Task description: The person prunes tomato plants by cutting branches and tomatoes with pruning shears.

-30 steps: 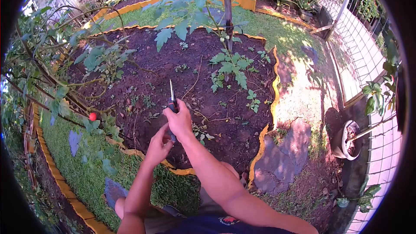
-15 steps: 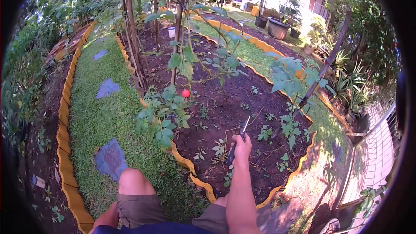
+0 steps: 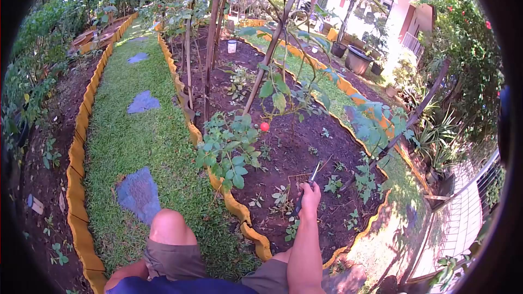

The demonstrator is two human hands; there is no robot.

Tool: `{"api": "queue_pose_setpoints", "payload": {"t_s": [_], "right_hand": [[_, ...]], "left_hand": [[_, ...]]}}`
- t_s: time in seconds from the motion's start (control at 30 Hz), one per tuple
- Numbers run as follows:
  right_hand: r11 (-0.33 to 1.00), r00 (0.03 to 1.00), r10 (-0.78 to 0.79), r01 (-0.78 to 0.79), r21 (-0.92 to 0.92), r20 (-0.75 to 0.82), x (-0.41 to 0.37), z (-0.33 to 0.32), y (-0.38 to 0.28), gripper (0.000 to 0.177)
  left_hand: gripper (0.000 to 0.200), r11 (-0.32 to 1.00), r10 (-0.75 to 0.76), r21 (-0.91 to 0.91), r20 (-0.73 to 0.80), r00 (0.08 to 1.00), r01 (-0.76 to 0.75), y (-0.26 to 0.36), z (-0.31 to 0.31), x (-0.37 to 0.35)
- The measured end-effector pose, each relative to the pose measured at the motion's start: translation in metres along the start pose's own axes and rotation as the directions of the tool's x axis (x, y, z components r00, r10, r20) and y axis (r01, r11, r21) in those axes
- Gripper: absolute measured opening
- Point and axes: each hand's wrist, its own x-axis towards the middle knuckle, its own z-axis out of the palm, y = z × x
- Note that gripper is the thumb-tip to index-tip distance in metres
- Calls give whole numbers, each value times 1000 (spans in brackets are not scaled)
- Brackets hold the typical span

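My right hand is closed round the dark handle of pruning shears, whose metal blades point up and away over the soil. A thin dry twig lies beside the blades. Small weeds grow around the hand. To its upper left, a red round fruit hangs by a leafy plant. My left forearm shows at the lower left beside my knee, but the left hand itself is hidden.
Wavy yellow edging borders the bed. Wooden stakes rise in front, and a leaning pole stands at the right. Stone slabs lie in the grass strip at the left. A white cup sits farther back.
The view has turned to the left and up, so the plants and stakes appear shifted right. My right hand still holds the shears and sits slightly farther right and lower in the view.
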Motion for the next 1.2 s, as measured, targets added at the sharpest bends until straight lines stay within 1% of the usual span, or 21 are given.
{"api": "queue_pose_setpoints", "payload": {"t_s": [0.1,0.17,0.23,0.27,0.33,0.37,0.43,0.47,0.53,0.6,0.67,0.73,0.77,0.8,0.87,0.9,0.97,1.03,1.07,1.17,1.2], "right_hand": [[999,1000,-6,6,-51,4,-1,1,-1,46],[995,1000,-18,18,-99,1,1,2,2,47],[993,1000,-13,15,-119,15,-2,6,2,49],[991,1000,-16,19,-132,24,-2,6,1,50],[986,998,-70,68,-155,-7,3,7,9,35],[982,995,-96,91,-165,-24,3,10,9,27],[981,994,-100,93,-172,-34,5,9,11,30],[975,993,-114,104,-195,-40,8,6,16,30],[974,993,-112,102,-205,-39,7,8,12,27],[972,996,-91,90,-216,2,14,5,17,40],[967,997,-80,83,-240,22,19,4,22,46],[966,997,-66,76,-246,49,16,6,21,46],[966,996,-58,71,-247,61,11,8,18,46],[968,996,-50,66,-243,70,5,12,13,46],[971,996,-33,53,-234,88,-6,18,7,45],[971,992,-16,46,-236,126,-5,17,11,46],[971,980,25,23,-239,196,-2,11,24,46],[929,933,81,57,-366,352,-27,22,5,52],[900,901,130,67,-430,413,-42,22,-4,54],[705,677,325,291,-646,660,-57,28,-2,49],[726,552,399,297,-620,732,-62,32,2,58]], "left_hand": [[88,990,51,-135,57,997,-43,7,-8,-6],[89,929,165,-359,183,969,-90,33,-13,-11],[90,854,341,-506,366,866,-122,86,-5,-25],[93,863,389,-478,421,819,-164,110,-4,-29],[99,864,474,-431,526,706,-259,151,-4,-35],[99,916,366,-339,494,789,-214,146,-10,-27],[97,985,136,-148,378,916,-86,111,-26,-6],[96,1000,2,26,242,970,-9,82,-21,-3],[96,987,-71,153,120,990,53,29,-19,6],[96,983,-61,176,62,996,49,-3,-20,6],[96,985,22,173,28,999,-27,-3,-30,1],[96,985,170,22,97,981,-173,25,-41,-8],[94,939,176,-339,339,924,-55,77,-21,-44],[96,860,400,-466,365,841,-207,115,-13,-54],[85,813,560,-373,286,778,-447,184,12,-85],[81,804,593,-156,285,753,-574,203,25,-92],[73,637,638,297,315,703,-711,224,55,-103],[63,201,559,746,445,699,-635,224,93,-122],[64,-169,533,735,629,566,-657,195,85,-88],[62,-329,515,744,658,549,-582,194,85,-88],[52,-212,549,746,625,555,-631,194,83,-87]]}}
